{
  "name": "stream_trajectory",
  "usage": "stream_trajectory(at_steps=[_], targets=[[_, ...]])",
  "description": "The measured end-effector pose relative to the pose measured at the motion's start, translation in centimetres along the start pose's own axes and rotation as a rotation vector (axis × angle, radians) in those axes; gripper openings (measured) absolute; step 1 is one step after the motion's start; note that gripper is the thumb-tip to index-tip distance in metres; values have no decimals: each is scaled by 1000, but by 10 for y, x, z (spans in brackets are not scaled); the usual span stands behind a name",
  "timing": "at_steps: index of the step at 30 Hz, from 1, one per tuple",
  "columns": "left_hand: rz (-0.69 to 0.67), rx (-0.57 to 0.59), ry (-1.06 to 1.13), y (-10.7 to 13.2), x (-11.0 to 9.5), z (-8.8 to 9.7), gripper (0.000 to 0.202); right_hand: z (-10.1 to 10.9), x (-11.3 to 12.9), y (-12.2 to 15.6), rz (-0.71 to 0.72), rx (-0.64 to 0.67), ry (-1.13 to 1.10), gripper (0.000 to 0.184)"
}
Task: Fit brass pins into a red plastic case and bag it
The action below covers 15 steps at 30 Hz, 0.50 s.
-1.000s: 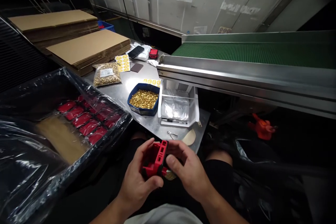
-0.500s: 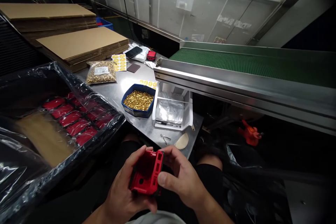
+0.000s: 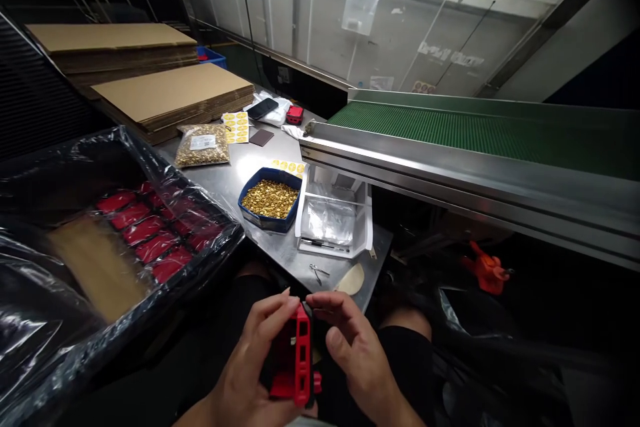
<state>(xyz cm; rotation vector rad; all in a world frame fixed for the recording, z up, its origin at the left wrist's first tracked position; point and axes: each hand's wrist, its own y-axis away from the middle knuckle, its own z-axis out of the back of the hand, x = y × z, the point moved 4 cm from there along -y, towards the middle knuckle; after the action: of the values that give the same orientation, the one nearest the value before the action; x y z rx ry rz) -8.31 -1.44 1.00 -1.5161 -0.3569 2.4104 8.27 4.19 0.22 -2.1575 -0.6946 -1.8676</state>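
My left hand (image 3: 250, 360) is wrapped round a red plastic housing (image 3: 302, 360) with a row of slots along its edge and black on its right side. The housing stands nearly edge-on to me, low over my lap. A red knob-like piece sticks out at its lower right. My right hand (image 3: 357, 353) is beside the housing, fingers curved and thumb apart. Its fingertips are close to the housing's top corner; whether they touch it I cannot tell. Just beyond my hands, small nippers (image 3: 317, 272) and a pale round-edged pad (image 3: 351, 279) lie on the metal table (image 3: 280, 257).
Left is a plastic-lined box (image 3: 123, 307) with wrapped red pieces. A blue bin (image 3: 273, 223) of brass-coloured small parts adjoins a white tray (image 3: 367, 223) holding clear bags and a pen. Behind are a bag of brass parts (image 3: 203, 145), cardboard stacks (image 3: 170, 97) and a green conveyor (image 3: 425, 123).
The housing has turned from showing its hollow inside to nearly edge-on. My right thumb and fingers have come off its side. The whole view has shifted slightly.
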Motion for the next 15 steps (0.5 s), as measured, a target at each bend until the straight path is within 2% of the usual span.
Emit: stream_trajectory(at_steps=[3,7,10,13,15], targets=[[-71,16,-57,-4,-9,0,80,1,2,2,8,15,10,43],[-97,-25,-79,-6,-12,-2,74,-4,14,-1,58,1,2,45],[-107,-59,-74,-5,-13,-5,74,-10,25,-7,72,-35,6,36],[-81,-77,-43,-2,-13,-8,71,-11,29,-14,41,-90,-8,26],[2,-113,22,2,-10,-8,70,-8,26,-16,12,-156,-9,22]])
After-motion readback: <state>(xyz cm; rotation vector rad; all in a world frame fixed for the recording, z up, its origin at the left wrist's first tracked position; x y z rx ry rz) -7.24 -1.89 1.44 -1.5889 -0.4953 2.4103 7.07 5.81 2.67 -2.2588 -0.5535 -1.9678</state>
